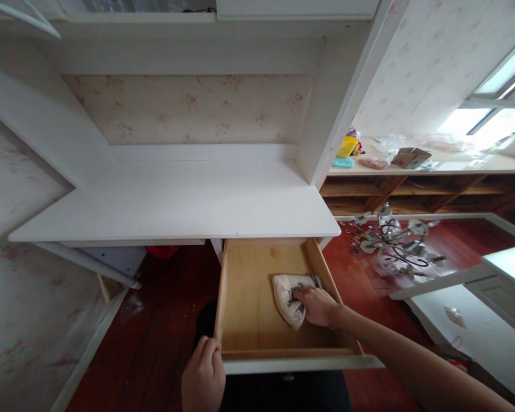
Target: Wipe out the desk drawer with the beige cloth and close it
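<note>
A wooden drawer (249,309) with a white front stands pulled out from under a white desk (189,200). Inside it, toward the right side, my right hand (320,304) presses a pale cloth (289,292) with dark print against the drawer bottom. The fingers are bent onto the cloth, and part of it is hidden beneath them. At the drawer's front left corner, my left hand (203,375) is closed over the edge, its fingertips partly out of sight. Apart from the cloth, only bare wood shows in the drawer.
A chandelier (395,240) lies on the red wooden floor to the right. Behind it runs a low shelf unit (438,167) carrying a yellow item (347,147), plastic bags and a small box (411,157). White furniture (467,312) stands at the lower right. An upper cabinet (296,8) overhangs the desk.
</note>
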Demonstrator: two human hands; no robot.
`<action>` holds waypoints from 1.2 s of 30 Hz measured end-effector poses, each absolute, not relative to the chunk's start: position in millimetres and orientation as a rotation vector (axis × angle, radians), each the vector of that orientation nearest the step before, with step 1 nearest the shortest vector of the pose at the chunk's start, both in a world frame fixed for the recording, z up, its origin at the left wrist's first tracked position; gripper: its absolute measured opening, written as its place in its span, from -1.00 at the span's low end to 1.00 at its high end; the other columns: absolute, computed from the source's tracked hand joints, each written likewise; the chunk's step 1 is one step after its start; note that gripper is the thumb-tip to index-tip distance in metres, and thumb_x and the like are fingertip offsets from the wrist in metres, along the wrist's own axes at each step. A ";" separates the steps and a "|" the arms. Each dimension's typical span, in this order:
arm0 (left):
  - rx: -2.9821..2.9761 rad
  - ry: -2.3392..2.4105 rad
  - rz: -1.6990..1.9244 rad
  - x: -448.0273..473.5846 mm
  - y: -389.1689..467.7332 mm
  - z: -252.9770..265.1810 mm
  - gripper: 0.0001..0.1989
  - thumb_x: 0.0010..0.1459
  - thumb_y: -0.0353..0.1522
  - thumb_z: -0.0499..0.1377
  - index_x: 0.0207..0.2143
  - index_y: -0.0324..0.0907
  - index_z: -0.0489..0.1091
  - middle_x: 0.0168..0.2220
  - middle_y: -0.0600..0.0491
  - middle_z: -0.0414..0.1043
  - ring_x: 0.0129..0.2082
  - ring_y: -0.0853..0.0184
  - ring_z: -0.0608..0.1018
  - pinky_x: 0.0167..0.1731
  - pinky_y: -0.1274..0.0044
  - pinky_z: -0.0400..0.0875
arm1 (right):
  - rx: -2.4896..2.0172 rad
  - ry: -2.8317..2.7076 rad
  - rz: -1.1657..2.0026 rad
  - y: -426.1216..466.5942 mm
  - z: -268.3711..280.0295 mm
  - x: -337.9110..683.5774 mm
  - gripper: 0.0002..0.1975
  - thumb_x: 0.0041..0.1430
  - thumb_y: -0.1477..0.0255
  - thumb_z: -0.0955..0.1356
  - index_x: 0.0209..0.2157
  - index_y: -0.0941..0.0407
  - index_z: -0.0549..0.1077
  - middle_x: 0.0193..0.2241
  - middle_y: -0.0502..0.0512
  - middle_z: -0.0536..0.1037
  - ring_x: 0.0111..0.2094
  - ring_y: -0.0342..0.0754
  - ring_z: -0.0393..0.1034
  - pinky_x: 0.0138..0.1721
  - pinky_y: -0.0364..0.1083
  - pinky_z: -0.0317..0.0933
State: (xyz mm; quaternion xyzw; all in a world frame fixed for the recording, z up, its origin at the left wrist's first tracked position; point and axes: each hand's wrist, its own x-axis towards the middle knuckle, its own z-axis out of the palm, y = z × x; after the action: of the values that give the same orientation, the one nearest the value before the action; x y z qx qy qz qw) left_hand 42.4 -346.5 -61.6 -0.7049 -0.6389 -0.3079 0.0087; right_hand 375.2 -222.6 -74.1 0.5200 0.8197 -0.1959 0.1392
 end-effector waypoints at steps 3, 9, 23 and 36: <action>-2.272 -1.967 -0.998 40.1 -344.1 -63.9 -0.70 0.24 -0.49 -0.08 -0.52 -0.14 0.29 -0.53 0.12 0.31 -0.53 0.46 0.44 -0.46 0.64 0.29 | 1.369 2.378 -0.755 -242.7 -75.3 383.8 -0.57 -0.04 0.51 0.29 -0.09 0.01 0.50 -0.21 0.16 0.58 -0.15 0.12 0.48 -0.22 -0.05 0.26; -2.291 -1.907 -1.018 35.0 -339.1 -68.4 -0.68 0.22 -0.51 -0.07 -0.54 -0.14 0.32 -0.51 0.08 0.38 -0.47 0.42 0.49 -0.44 0.66 0.33 | 1.278 2.415 -0.785 -244.1 -68.8 367.1 -0.55 -0.13 0.53 0.29 -0.14 0.04 0.53 -0.20 0.15 0.60 -0.14 0.13 0.49 -0.24 -0.06 0.29; -2.174 -1.938 -1.159 41.7 -340.0 -70.0 -0.67 0.19 -0.54 -0.08 -0.59 -0.15 0.27 -0.58 0.10 0.29 -0.54 0.44 0.41 -0.44 0.66 0.30 | 1.095 2.679 -0.587 -227.5 -79.3 204.5 -0.63 -0.10 0.37 0.35 -0.18 0.18 0.48 -0.18 0.25 0.53 -0.23 0.17 0.47 -0.28 0.07 0.37; -2.241 -1.941 -1.252 36.9 -339.6 -78.6 -0.66 0.19 -0.56 -0.09 -0.60 -0.16 0.27 -0.58 0.09 0.31 -0.54 0.45 0.42 -0.48 0.67 0.30 | 1.472 2.631 -0.353 -125.0 -83.5 211.9 -0.35 0.09 0.54 0.28 0.25 0.04 0.15 0.28 0.21 0.16 0.24 0.19 0.05 0.05 0.27 0.16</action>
State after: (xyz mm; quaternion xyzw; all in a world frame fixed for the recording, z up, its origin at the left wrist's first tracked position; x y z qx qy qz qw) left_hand 36.9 -339.6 -78.6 -0.6957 -0.6029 -0.3887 -0.0382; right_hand 211.9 -125.0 -83.5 0.4841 0.8656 -0.1162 0.0531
